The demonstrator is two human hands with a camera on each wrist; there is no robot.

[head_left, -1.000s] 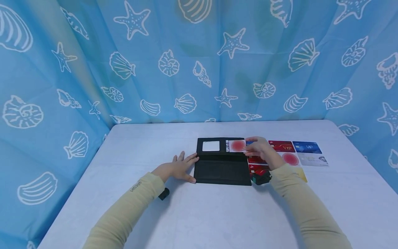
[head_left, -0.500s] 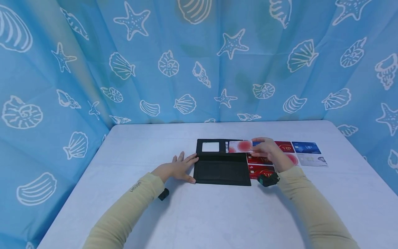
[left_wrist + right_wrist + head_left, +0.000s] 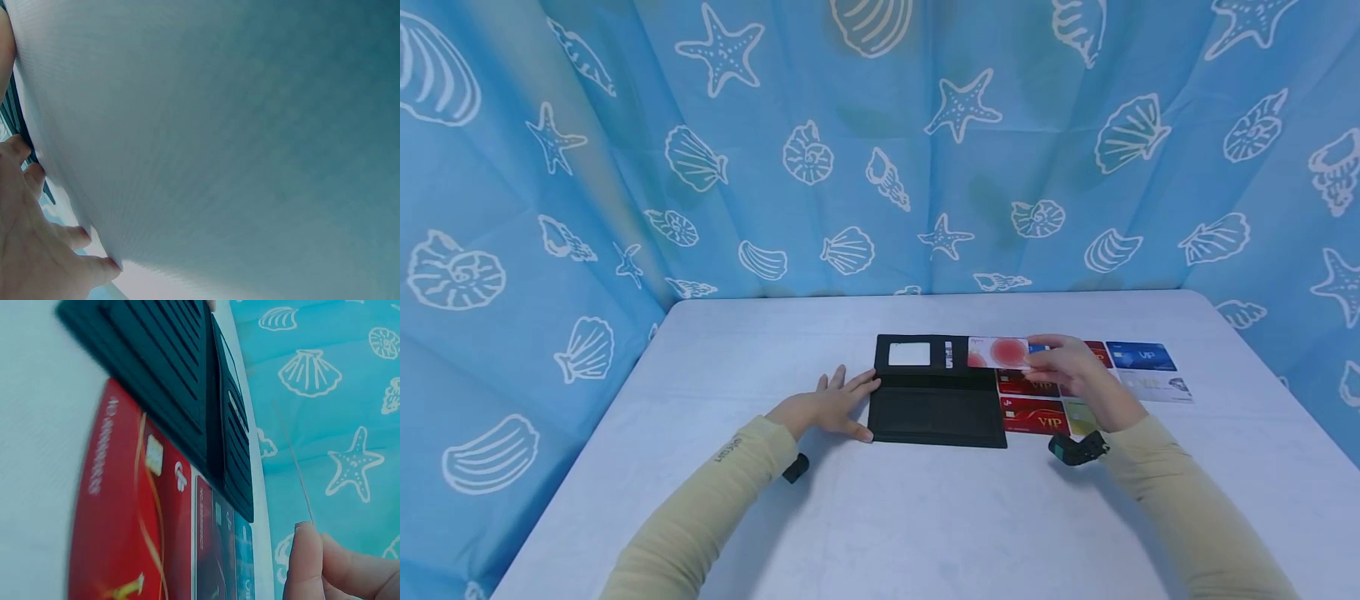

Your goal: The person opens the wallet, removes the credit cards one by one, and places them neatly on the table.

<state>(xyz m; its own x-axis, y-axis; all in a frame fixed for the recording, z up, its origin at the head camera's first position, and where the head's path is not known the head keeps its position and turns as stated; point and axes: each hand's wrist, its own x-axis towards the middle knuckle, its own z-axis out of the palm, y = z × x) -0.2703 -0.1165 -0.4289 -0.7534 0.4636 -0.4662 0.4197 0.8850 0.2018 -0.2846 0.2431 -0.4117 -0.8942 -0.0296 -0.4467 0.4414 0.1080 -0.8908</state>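
Observation:
An unfolded black wallet (image 3: 937, 415) lies on the white table, a white window showing in its upper left part. My left hand (image 3: 827, 406) rests with fingers spread, its tips at the wallet's left edge. Between thumb and fingertips my right hand (image 3: 1070, 364) pinches a white-and-pink card (image 3: 998, 352) with a red circle, over the wallet's upper right part. Seen edge-on in the right wrist view, the card (image 3: 299, 478) is a thin line, apart from the wallet (image 3: 162, 369). The left wrist view catches the left hand (image 3: 37, 237) at its edge.
Several cards lie in rows right of the wallet: red VIP cards (image 3: 1034, 415), a blue VIP card (image 3: 1142, 356), a silver card (image 3: 1156, 386) and a partly covered yellow one (image 3: 1079, 418). A blue curtain (image 3: 880, 150) with shell prints hangs behind the table.
The right hand has drawn the white-and-pink card to the right, away from the wallet's upper right pocket, uncovering more black. The left hand has stayed where it was.

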